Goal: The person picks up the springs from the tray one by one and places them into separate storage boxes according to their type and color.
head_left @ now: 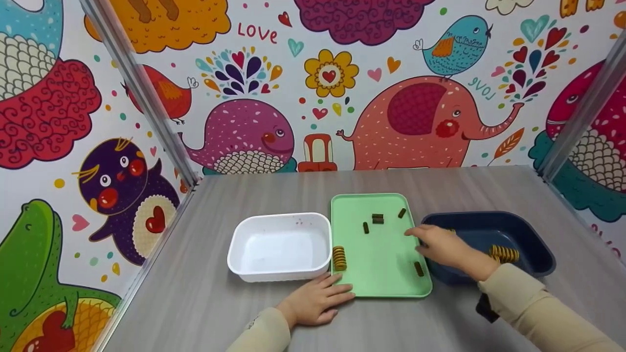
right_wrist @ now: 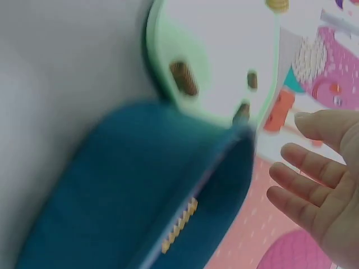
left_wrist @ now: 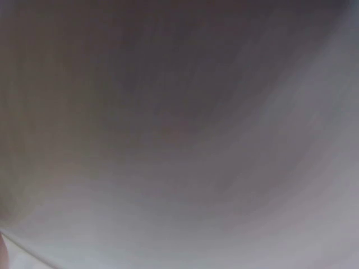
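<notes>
My left hand lies with spread fingers at the near left corner of the green tray, fingertips over its rim. Fingers loosely extended, my right hand hovers between the tray and the dark blue bin; the right wrist view shows that hand empty. A ridged yellow piece like a coil spring sits at the tray's left edge. Several short dark brown ridged pieces are scattered on the tray, one brown piece near its right edge. More yellow coil-like pieces lie in the bin, partly hidden by my right arm.
A white bin stands against the tray's left side. Everything rests on a grey wood-grain table. Printed cartoon panels rise behind and on both sides, with metal corner posts. The left wrist view is dark and blurred.
</notes>
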Available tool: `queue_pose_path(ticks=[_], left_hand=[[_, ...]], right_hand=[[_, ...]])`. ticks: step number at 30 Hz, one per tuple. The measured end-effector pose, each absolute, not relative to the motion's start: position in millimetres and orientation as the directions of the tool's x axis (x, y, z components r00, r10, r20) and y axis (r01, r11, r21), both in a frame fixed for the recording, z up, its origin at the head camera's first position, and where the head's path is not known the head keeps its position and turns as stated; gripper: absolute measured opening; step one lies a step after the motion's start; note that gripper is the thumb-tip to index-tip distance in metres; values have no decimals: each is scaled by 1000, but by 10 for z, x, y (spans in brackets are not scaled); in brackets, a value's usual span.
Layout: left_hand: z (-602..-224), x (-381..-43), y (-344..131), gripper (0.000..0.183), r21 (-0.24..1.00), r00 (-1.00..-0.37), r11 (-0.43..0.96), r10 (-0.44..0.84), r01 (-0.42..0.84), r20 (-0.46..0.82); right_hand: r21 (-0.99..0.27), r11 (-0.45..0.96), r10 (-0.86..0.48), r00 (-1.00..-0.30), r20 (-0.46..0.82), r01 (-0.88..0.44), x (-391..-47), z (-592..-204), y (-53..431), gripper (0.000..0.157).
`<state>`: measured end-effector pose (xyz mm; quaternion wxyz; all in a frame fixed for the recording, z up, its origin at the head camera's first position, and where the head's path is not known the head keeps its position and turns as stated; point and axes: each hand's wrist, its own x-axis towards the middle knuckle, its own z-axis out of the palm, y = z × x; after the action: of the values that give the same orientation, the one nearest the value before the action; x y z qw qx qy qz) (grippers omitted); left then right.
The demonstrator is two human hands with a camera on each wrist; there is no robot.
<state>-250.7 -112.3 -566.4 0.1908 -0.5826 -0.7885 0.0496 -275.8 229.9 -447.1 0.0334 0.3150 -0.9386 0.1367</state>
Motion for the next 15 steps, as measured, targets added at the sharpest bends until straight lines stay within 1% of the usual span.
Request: queue_pose_path(ticks=[3, 6, 11, 15], left_hand=[[-5662, -2507, -1128, 50, -305, -245, 317, 937, 898, 250], [-5657, -2506, -1130, 50, -309, -246, 317, 937, 897, 248], [-5642, -2505, -1123, 49, -302, -254, 320, 938, 898, 237], [-5642, -2505, -1122, 49, -307, -248, 316, 939, 898, 240]], right_hand=[[-236, 735, -619, -771, 152, -636, -2746, -4524, 2117, 34], [-227, 729, -631, -762, 146, -646, -2738, -4576, 1925, 33], [-246, 737, -626, -773, 100, -629, -2722, -4655, 1601, 32], [-235, 746, -628, -776, 59, -623, -2703, -4721, 1392, 33]])
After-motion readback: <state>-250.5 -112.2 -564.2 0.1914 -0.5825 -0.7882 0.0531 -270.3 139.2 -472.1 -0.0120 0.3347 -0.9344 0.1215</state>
